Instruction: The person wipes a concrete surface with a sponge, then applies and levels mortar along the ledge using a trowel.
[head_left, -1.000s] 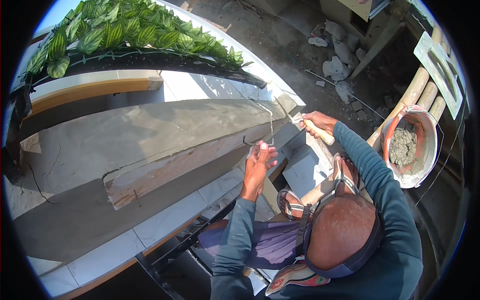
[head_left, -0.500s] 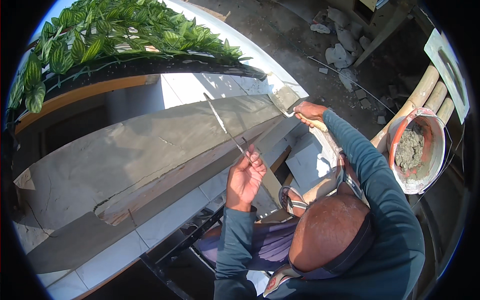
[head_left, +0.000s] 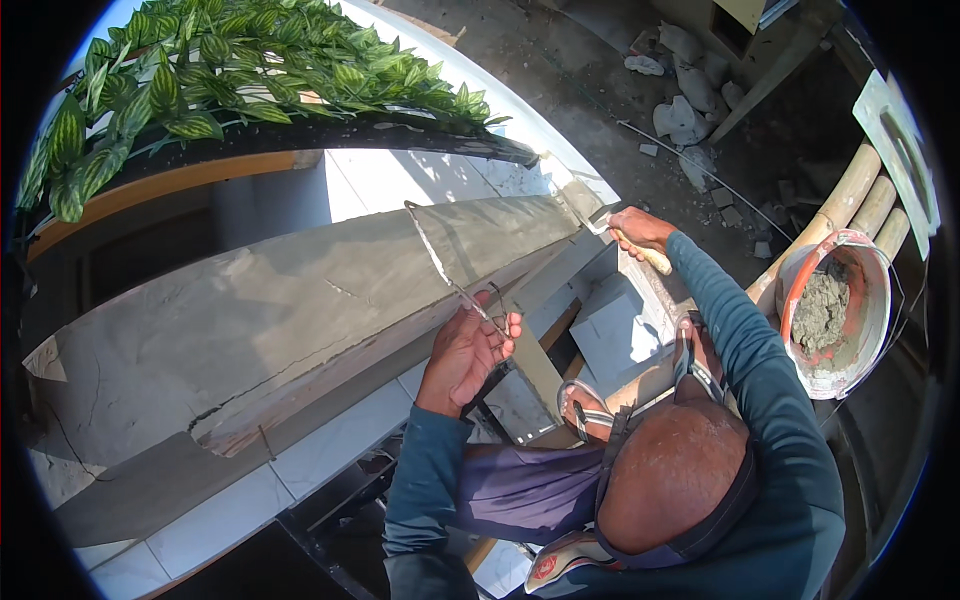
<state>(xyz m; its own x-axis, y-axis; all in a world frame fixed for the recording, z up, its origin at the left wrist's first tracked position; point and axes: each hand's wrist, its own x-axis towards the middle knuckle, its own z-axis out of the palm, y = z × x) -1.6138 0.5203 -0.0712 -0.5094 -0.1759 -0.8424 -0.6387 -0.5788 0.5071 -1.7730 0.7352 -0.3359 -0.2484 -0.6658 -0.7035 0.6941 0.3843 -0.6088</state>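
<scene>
My right hand is closed round the wooden handle of a trowel. The trowel's metal end is at the right end of a grey mortar-coated ledge, by the white tiled corner; its blade shows only in part. My left hand pinches a long, thin mortar-smeared tool by its near end. Seen nearly edge-on, it slants over the ledge with a bent far tip, and I cannot tell its exact kind. Cracks run through the coating at the ledge's left and along its lower edge.
Striped green leaves line the far left. On the right, a bucket of mortar stands by bamboo poles, with a flat steel float on them. White tiles border the ledge. Sacks and rubble lie beyond.
My right hand has shifted slightly right, and the trowel has tilted off the flat corner patch. My left hand has moved left and down, turning the thin tool so that its bent tip shows.
</scene>
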